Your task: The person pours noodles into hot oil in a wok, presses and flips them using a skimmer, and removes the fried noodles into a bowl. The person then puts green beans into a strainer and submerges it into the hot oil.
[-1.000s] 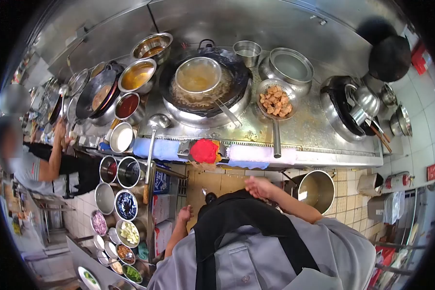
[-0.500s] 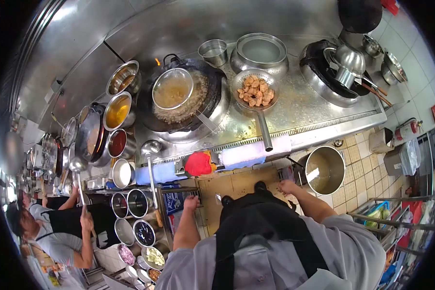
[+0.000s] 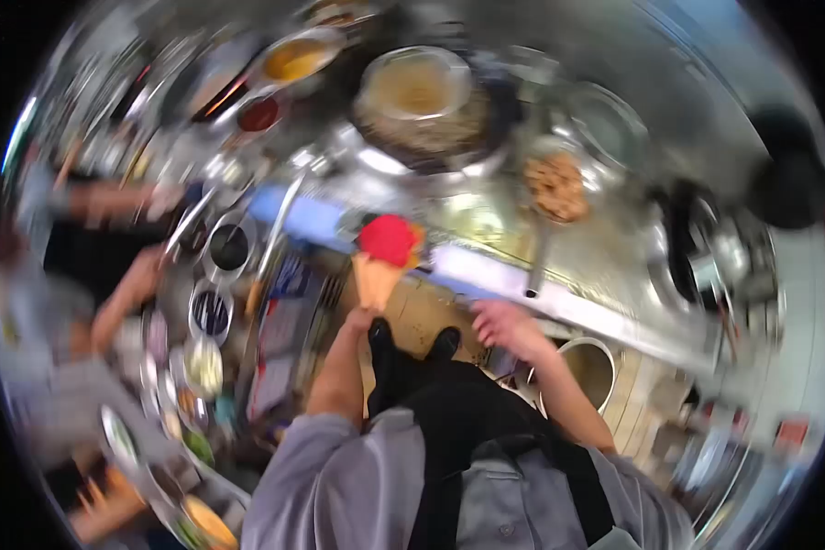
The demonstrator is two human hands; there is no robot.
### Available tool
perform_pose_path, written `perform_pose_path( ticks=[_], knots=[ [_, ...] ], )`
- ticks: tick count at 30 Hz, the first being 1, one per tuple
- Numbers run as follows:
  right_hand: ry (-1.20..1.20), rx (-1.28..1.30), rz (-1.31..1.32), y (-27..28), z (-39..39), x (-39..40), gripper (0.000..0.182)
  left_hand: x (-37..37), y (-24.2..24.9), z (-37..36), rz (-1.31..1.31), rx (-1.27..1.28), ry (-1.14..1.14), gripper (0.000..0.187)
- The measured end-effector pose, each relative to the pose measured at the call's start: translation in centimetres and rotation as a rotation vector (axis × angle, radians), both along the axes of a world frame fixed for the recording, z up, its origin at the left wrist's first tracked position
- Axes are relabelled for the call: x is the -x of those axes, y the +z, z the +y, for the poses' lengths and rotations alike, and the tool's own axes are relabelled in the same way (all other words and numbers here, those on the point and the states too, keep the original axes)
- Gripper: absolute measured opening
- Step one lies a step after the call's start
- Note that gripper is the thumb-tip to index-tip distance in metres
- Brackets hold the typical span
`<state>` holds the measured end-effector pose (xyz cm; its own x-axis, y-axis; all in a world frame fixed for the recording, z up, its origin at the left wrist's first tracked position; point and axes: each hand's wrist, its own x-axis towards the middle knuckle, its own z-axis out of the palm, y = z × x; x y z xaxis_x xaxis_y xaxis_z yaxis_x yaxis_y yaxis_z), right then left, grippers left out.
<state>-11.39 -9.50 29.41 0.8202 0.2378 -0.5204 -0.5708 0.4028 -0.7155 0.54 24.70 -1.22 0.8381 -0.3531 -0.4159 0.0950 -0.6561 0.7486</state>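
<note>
Your left hand (image 3: 362, 319) is just under the counter's front edge, at the bottom tip of the tan cloth (image 3: 376, 280). That cloth hangs from beneath the red cloth (image 3: 387, 240), widest at the top and narrowing down to your fingers. The frame is smeared here, so contact looks likely, but I cannot tell whether your fingers are closed on the tip or only beside it.

The red cloth lies above your left hand and clear of it, bunched at the counter edge between the blue cloth (image 3: 298, 215) and the white cloth (image 3: 486, 268).

Your right hand (image 3: 509, 328) is bare, palm side partly hidden, fingers loosely bent and a little apart; nothing shows between them. It is near the counter edge, below the handle of the skimmer (image 3: 535, 261) and apart from it. The skimmer's bowl holds browned pieces (image 3: 556, 188); its handle points toward you, with the end over the white cloth.

Beyond the cloths, a round strainer (image 3: 416, 84) sits over the wok (image 3: 431, 137). The ladle (image 3: 312, 161) lies left of the wok, its handle slanting down over the edge. The large pot (image 3: 585, 371) stands low, beside your right forearm. At far left, a co-worker's hand (image 3: 145, 273) is at a second ladle's handle (image 3: 191, 222).
</note>
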Motion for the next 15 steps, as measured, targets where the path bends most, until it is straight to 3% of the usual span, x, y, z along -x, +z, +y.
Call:
perform_pose_path(
  ticks=[1, 2, 3, 4, 5, 6, 7, 8, 10, 11, 13, 15],
  knots=[
    [-0.090, -0.105, -0.035, 1.6, -0.5, -2.4, 0.032, 2.3, 5.7, 0.1, -0.045, -0.264, -0.100, 0.038],
    [-0.238, -0.085, -0.192, 3.1, -0.7, -6.6, 0.033, 6.6, -4.4, 5.4, 0.019, -0.428, -0.259, 0.037],
    [-0.256, -0.113, -0.071, 3.8, -1.5, -9.4, 0.033, 7.1, 8.0, 3.7, 0.450, -0.477, 0.076, 0.038],
    [-0.157, -0.089, -0.089, 2.6, -3.6, -12.3, 0.032, 10.0, 7.0, 5.1, 0.474, -0.493, 0.143, 0.040],
    [-0.104, -0.212, -0.105, 3.2, -3.9, -14.6, 0.031, 11.8, 11.6, 5.6, 0.421, -0.481, 0.208, 0.039],
    [-0.014, -0.288, -0.153, 5.0, -3.5, -16.2, 0.031, 14.2, 6.5, 7.1, 0.468, -0.438, 0.422, 0.039],
    [-0.009, -0.228, -0.152, 5.1, -3.9, -18.3, 0.040, 15.5, 9.1, 7.5, 0.471, -0.486, 0.474, 0.038],
    [0.074, -0.287, -0.208, 4.4, -5.1, -20.8, 0.040, 17.5, 6.4, 8.9, 0.475, -0.420, 0.344, 0.036],
    [0.084, -0.326, -0.040, 3.7, -6.8, -25.8, 0.032, 21.5, 5.3, 10.1, 0.546, -0.347, 0.511, 0.033],
    [0.209, -0.479, 0.046, 3.8, -6.7, -27.5, 0.031, 23.8, 5.0, 10.3, 0.579, -0.295, 0.568, 0.031],
    [0.432, -0.480, 0.078, 3.1, -6.6, -30.3, 0.029, 28.7, 4.5, 9.8, 0.577, -0.293, 0.783, 0.030],
    [0.348, -0.442, 0.166, 3.0, -5.9, -31.7, 0.029, 31.7, 4.3, 9.9, 0.558, -0.309, 0.955, 0.028]
  ],
)
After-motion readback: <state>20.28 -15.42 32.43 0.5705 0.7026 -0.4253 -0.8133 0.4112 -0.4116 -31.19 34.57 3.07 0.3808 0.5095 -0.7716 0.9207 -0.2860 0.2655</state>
